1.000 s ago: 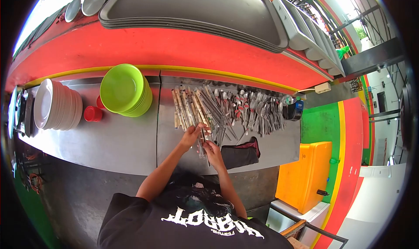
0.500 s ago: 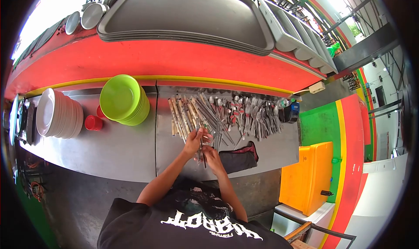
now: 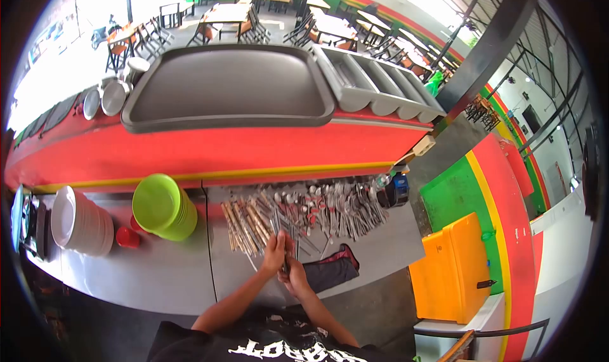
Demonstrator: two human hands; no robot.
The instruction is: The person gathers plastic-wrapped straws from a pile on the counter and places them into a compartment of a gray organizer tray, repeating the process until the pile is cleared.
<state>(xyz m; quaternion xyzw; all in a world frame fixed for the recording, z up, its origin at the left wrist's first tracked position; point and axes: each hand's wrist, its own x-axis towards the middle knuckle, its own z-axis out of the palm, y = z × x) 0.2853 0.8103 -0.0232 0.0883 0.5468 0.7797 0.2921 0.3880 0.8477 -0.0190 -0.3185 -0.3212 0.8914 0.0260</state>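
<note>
Both my hands are closed around a small bundle of chopsticks over the near part of the steel counter [image 3: 171, 279]. My left hand [image 3: 275, 253] wraps its upper part, and the tips stick out above the fingers. Just below and to the right, my right hand [image 3: 295, 278] grips the lower end; the fingers hide much of it. Beyond them lie patterned chopsticks [image 3: 244, 222] and grey ones [image 3: 298, 229] in a loose spread. Spoons and forks [image 3: 349, 213] are heaped to their right. A dark cloth pouch with a red lining [image 3: 330, 268] lies beside my right hand.
White bowls [image 3: 79, 226], red cups [image 3: 127, 238] and green bowls [image 3: 165, 210] stand at left. Behind, a red ledge [image 3: 241, 149] bears dark trays [image 3: 235, 80] and a grey cutlery holder [image 3: 380, 86]. A yellow-orange box [image 3: 450, 273] stands at right.
My view has tilted upward, bringing dining tables into sight. My hands have drawn closer together around the chopsticks; the lower ends that stuck out below them are now mostly covered.
</note>
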